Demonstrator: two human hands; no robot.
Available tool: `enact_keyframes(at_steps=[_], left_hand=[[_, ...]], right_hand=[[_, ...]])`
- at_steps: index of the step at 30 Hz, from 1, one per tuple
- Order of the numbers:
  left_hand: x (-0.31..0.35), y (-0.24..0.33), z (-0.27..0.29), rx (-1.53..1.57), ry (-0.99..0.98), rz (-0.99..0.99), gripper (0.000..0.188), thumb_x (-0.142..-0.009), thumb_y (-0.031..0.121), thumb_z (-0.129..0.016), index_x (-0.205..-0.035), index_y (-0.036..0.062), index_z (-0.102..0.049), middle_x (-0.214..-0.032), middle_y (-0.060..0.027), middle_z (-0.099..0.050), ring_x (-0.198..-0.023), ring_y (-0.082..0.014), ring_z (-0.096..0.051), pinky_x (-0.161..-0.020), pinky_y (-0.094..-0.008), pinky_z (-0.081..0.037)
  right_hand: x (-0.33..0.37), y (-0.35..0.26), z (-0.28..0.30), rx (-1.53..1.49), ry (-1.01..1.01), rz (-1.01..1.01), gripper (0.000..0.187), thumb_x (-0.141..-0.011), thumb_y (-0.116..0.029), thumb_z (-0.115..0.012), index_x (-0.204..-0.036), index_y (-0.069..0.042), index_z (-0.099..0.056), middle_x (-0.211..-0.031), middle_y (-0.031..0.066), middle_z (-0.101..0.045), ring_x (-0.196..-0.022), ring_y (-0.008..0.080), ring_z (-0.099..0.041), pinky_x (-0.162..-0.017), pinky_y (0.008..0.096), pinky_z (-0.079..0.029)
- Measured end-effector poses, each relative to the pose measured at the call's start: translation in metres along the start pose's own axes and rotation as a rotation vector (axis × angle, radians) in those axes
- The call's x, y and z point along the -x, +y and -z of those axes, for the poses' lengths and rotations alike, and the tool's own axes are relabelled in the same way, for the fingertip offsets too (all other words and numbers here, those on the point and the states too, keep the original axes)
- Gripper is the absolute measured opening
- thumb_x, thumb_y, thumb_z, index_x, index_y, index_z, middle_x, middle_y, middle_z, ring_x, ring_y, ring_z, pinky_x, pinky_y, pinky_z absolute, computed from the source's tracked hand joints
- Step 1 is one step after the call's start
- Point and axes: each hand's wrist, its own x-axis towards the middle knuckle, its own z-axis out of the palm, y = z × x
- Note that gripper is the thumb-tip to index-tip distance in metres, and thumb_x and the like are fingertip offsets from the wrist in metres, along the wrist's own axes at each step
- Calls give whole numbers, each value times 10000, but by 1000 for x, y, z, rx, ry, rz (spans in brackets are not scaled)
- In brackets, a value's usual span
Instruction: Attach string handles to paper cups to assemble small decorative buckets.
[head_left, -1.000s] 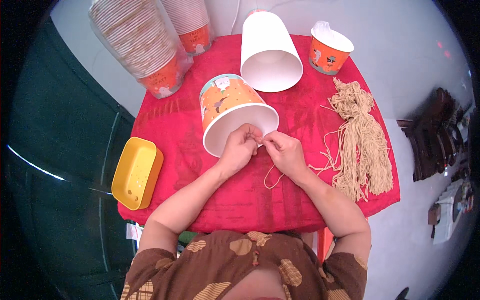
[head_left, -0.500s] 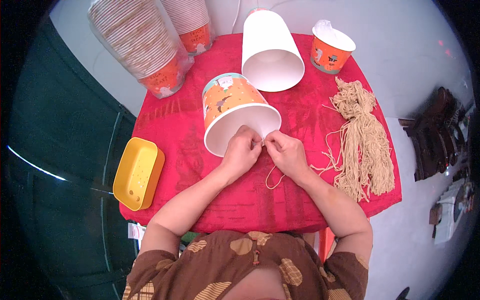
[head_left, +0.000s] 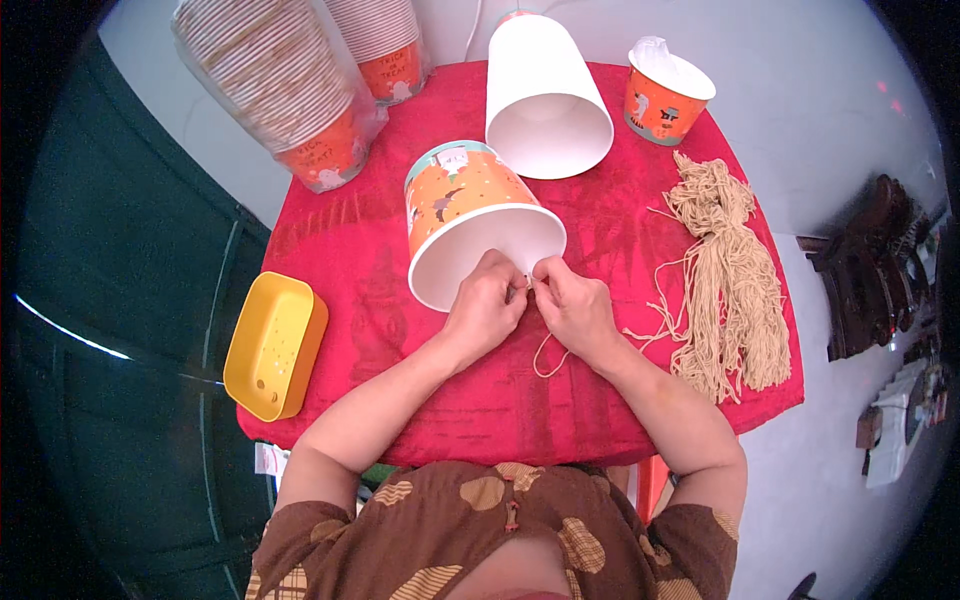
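Observation:
An orange paper bucket [head_left: 465, 200] with a white inside lies on its side, its mouth toward me. At the lower right of its rim my two hands meet. My left hand [head_left: 487, 300], partly within the mouth, is closed in a pinch. My right hand [head_left: 575, 305] pinches from the other side, just outside the rim. Between the fingertips runs a thin beige string [head_left: 540, 360], which loops down onto the cloth below. The exact hold at the fingertips is too small to make out.
A bundle of beige strings [head_left: 735, 290] lies at right. A yellow box [head_left: 275, 345] with small bits stands at left. Behind are a white-sided stack of buckets [head_left: 550, 90], an orange bucket [head_left: 665, 105] holding plastic, and wrapped bucket stacks [head_left: 270, 90]. Red cloth [head_left: 400, 420] covers the table.
Both hands stay at the bucket's rim, with only slight finger movement at the string. The whole view has shifted very slightly; nothing has been let go.

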Motion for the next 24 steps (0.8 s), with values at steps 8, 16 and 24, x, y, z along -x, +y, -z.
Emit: enact_keyframes(at_steps=[8,16,24], left_hand=[[0,-6,-1,9,22,-67,53,-775,-38,-629,-800,-37,-582,-885,-180,-576,-771,-346,-610,-677,-411,-493],[-2,-8,2,37,7,21,59,-769,-13,-643,-786,-29,-588,-856,-175,-584,-762,-331,-609,-659,-394,-485],[-3,-13,1,45,14,33,29,-784,-13,-636,-798,-16,-610,-827,-128,-596,-761,-234,-600,-669,-338,-483]], right_hand=[[1,0,1,58,-19,67,89,-833,-61,-627,-904,-50,-573,-707,167,-639,-627,348,-649,-512,449,-503],[2,3,-2,73,9,165,70,-830,-72,-644,-866,-43,-591,-698,148,-633,-621,322,-652,-521,433,-514],[2,4,-1,107,-46,133,83,-810,-34,-666,-889,-28,-642,-765,155,-659,-662,316,-664,-549,398,-524]])
